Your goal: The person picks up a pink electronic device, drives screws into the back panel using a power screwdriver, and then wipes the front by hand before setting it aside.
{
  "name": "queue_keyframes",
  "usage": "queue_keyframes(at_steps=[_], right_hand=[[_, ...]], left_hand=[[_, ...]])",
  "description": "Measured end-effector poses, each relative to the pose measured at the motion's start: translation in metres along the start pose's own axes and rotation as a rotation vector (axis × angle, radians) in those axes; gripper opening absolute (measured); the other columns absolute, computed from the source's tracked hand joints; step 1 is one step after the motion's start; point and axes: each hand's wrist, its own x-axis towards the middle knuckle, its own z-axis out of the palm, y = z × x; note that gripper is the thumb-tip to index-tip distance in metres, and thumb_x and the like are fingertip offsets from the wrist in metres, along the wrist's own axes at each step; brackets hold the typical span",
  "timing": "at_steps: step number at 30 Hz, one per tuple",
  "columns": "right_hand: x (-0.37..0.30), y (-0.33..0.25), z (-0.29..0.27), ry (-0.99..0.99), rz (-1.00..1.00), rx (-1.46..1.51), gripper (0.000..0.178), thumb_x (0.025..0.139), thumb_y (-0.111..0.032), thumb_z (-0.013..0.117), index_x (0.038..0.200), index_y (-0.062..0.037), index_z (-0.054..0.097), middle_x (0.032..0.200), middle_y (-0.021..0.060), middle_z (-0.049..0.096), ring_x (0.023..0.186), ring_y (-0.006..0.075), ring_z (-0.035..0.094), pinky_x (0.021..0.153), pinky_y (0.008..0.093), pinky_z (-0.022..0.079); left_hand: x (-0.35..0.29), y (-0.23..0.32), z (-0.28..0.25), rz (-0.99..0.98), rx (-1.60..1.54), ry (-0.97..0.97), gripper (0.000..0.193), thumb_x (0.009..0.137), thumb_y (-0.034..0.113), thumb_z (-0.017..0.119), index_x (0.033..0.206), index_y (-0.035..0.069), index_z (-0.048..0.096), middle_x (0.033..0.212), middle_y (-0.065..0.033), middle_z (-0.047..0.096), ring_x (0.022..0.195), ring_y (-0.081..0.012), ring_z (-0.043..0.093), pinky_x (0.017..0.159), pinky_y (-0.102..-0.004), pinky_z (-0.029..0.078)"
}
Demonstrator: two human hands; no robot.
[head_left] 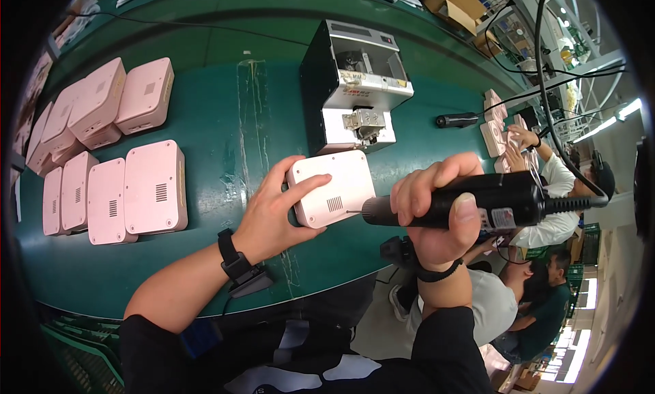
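My left hand [267,211] grips a pale pink plastic box [346,178] lying on the green table, its index finger stretched over the top and its thumb along the near edge. The box shows a slotted vent and corner screw holes. In my right hand [442,220] is a black electric screwdriver [508,197], held nearly level with fingers wrapped round its body. Its thin bit points left over the box's right part, near the vent; whether it touches cannot be told. A cable runs from the tool's back end up to the right.
A black and white screw feeder [355,83] stands just beyond the box. Several similar pink boxes [155,186] are grouped and partly stacked at the left. A second black screwdriver [456,120] lies to the right. Co-workers [556,189] sit along the table's right side.
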Motion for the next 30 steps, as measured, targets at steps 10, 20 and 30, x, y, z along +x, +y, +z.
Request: queue_keyframes(at_steps=[10, 20, 30], right_hand=[[0.091, 0.005, -0.012, 0.25, -0.183, -0.12, 0.026, 0.101, -0.033, 0.047, 0.101, -0.0072, 0.05, 0.064, 0.0049, 0.048, 0.049, 0.0168, 0.047, 0.053, 0.0351, 0.042], [0.042, -0.005, 0.005, 0.152, -0.023, 0.061, 0.028, 0.1, -0.034, 0.049, 0.102, -0.0066, 0.05, 0.063, 0.0044, 0.048, 0.048, 0.0173, 0.048, 0.053, 0.0362, 0.043], [0.002, -0.045, 0.04, -0.035, 0.127, 0.109, 0.059, 0.08, -0.051, 0.078, 0.107, -0.0097, 0.044, 0.071, 0.0077, 0.056, 0.06, 0.0211, 0.055, 0.063, 0.038, 0.047]], left_hand=[[-0.003, 0.006, 0.001, 0.004, 0.003, -0.003, 0.076, 0.064, 0.02, 0.088, 0.134, 0.023, 0.058, 0.14, -0.0183, 0.042, 0.125, -0.0401, 0.05, 0.102, -0.0462, 0.048], [-0.005, 0.003, -0.006, 0.006, 0.038, 0.019, 0.076, 0.064, 0.022, 0.088, 0.134, 0.02, 0.058, 0.144, -0.0172, 0.04, 0.123, -0.0392, 0.053, 0.1, -0.0435, 0.05], [-0.004, 0.005, -0.001, -0.002, 0.083, 0.071, 0.079, 0.062, 0.024, 0.089, 0.134, 0.02, 0.057, 0.14, -0.0131, 0.048, 0.111, -0.036, 0.062, 0.092, -0.0435, 0.054]])
